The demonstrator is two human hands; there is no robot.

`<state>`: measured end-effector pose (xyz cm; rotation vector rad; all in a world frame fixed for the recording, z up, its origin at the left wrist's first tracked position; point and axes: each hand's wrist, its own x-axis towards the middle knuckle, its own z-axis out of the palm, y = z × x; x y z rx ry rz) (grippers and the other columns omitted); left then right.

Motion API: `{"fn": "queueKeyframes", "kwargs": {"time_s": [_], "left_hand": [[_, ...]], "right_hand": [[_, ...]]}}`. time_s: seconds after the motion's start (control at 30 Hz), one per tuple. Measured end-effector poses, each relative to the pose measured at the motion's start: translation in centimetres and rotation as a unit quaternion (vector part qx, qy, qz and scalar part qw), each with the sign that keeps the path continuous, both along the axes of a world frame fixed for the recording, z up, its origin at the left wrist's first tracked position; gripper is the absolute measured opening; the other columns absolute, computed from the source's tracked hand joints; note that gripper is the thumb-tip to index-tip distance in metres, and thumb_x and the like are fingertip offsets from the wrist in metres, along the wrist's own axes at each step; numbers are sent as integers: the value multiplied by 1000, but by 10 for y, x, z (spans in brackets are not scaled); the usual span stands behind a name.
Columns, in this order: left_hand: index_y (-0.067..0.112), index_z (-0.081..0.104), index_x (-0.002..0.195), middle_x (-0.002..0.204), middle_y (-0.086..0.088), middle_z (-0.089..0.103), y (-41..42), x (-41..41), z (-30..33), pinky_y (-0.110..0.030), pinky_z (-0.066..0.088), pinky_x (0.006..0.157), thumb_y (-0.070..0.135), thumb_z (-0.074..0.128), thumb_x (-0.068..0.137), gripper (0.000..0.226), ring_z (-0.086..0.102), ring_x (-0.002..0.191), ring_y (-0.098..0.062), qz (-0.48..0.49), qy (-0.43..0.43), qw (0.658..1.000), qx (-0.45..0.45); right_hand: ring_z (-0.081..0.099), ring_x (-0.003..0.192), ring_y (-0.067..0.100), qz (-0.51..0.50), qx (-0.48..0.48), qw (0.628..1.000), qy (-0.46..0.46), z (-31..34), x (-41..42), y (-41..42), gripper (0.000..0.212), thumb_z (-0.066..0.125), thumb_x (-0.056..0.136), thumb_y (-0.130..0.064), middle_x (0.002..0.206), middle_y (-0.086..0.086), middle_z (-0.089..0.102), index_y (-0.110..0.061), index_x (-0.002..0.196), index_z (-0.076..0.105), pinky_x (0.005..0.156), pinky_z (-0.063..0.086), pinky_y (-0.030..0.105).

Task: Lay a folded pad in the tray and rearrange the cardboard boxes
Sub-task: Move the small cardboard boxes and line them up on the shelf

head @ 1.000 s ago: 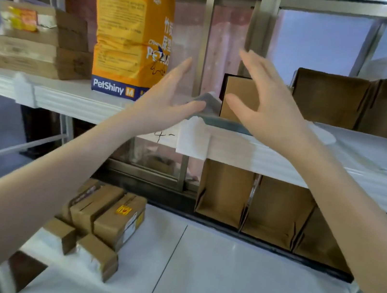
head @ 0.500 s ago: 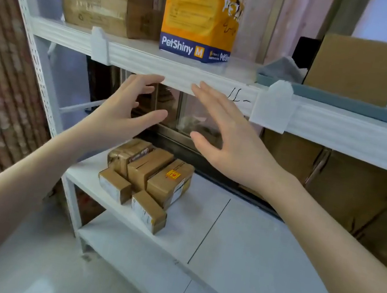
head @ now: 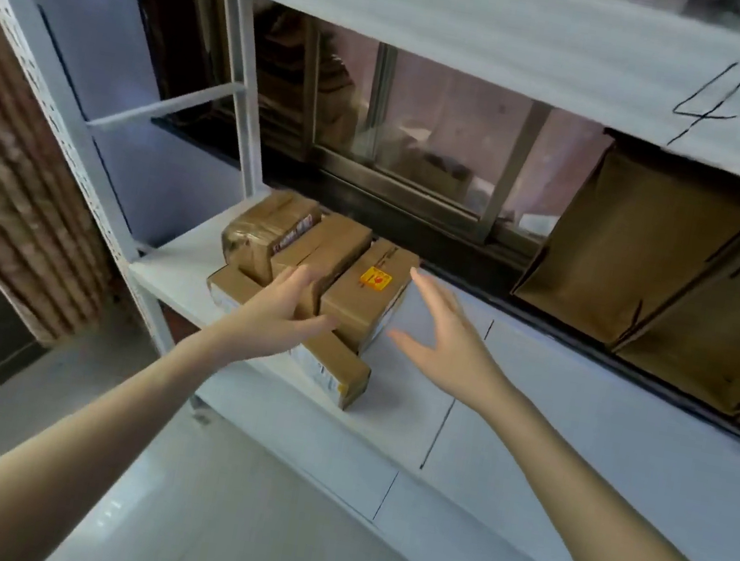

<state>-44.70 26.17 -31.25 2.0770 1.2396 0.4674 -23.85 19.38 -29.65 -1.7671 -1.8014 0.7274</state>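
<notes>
Several small taped cardboard boxes sit clustered at the left end of the lower white shelf (head: pixel 554 421). The right-hand box (head: pixel 363 296) carries a yellow sticker; a middle box (head: pixel 338 241) and a tape-wrapped box (head: pixel 264 234) lie beside it, and a smaller box (head: pixel 334 369) lies in front. My left hand (head: pixel 283 310) hovers open over the middle of the cluster, fingers spread, touching or nearly touching the box tops. To the right of the sticker box my right hand (head: pixel 441 335) is open, palm facing it, a little apart. Tray and pad are out of view.
The upper shelf edge (head: pixel 496 24), marked "4-", overhangs the top of the view. Open brown cardboard bins (head: pixel 650 271) stand at the back right of the lower shelf. A window frame (head: pixel 421 191) runs behind. The white shelf upright (head: pixel 63 96) stands at left, floor below.
My view dropped from the upper shelf to the lower one. Both hands came down from the tray level and now flank the box cluster, still holding nothing.
</notes>
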Motion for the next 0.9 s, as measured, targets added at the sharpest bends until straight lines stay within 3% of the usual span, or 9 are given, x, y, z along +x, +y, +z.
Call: {"fn": "queueKeyframes", "kwargs": {"time_s": [0.17,0.27,0.43,0.53,0.57,0.63,0.7,0.77,0.9], "left_hand": [[19,26,141,143,-4,34,57,8,-50,-24,35,93,37,61,87,67,42,116,-11,-19,8,996,-86],[19,25,142,146,-6,31,87,15,-74,-30,41,95,38,64,85,72,51,118,-24,-19,20,990,-137],[11,22,145,146,-12,34,119,34,-106,-27,34,99,35,63,86,75,37,131,-24,-22,48,984,-168],[7,15,147,144,-14,39,130,45,-113,-23,33,94,31,61,88,79,41,129,-26,-20,60,978,-199],[6,10,148,145,-12,40,132,48,-113,-22,32,96,31,62,88,83,40,132,-25,-18,56,975,-214],[6,0,149,150,-10,36,136,53,-113,-29,30,109,43,65,82,100,35,137,-25,-11,40,969,-243],[12,3,151,155,-10,26,139,61,-109,-38,27,115,62,66,72,113,28,141,-25,-10,40,966,-254],[10,11,149,155,-10,18,138,68,-98,-36,23,114,50,64,81,95,21,143,-27,-7,49,968,-245],[14,27,143,148,-9,27,135,86,-80,-39,22,114,39,60,87,70,20,142,-26,-10,13,979,-205]], "right_hand": [[24,140,15,-77,-91,991,63,-54,-7,41,75,58,89,-30,154,-2,20,-26,148,13,100,23,20],[24,140,19,-114,-147,976,112,-86,-15,67,77,60,88,-33,155,-1,18,-28,148,11,104,28,27],[24,142,24,-178,-191,950,171,-118,-30,103,83,61,87,-36,158,-1,12,-30,148,7,107,32,35],[26,141,23,-199,-192,942,190,-123,-31,119,81,59,88,-34,157,0,15,-28,149,6,87,43,23],[26,141,23,-203,-200,938,195,-125,-30,123,79,58,89,-34,157,1,16,-27,149,7,87,44,23],[23,143,22,-208,-212,934,197,-129,-27,128,73,54,91,-34,158,2,17,-23,149,12,106,33,31],[21,144,20,-214,-203,936,192,-127,-23,128,67,51,92,-29,158,2,18,-19,149,16,112,24,32],[24,143,20,-222,-186,937,195,-119,-16,127,65,50,93,-24,157,3,21,-16,148,18,111,24,29],[33,138,20,-227,-150,940,207,-96,4,114,61,49,94,-18,152,3,32,-14,147,21,97,30,22]]}}
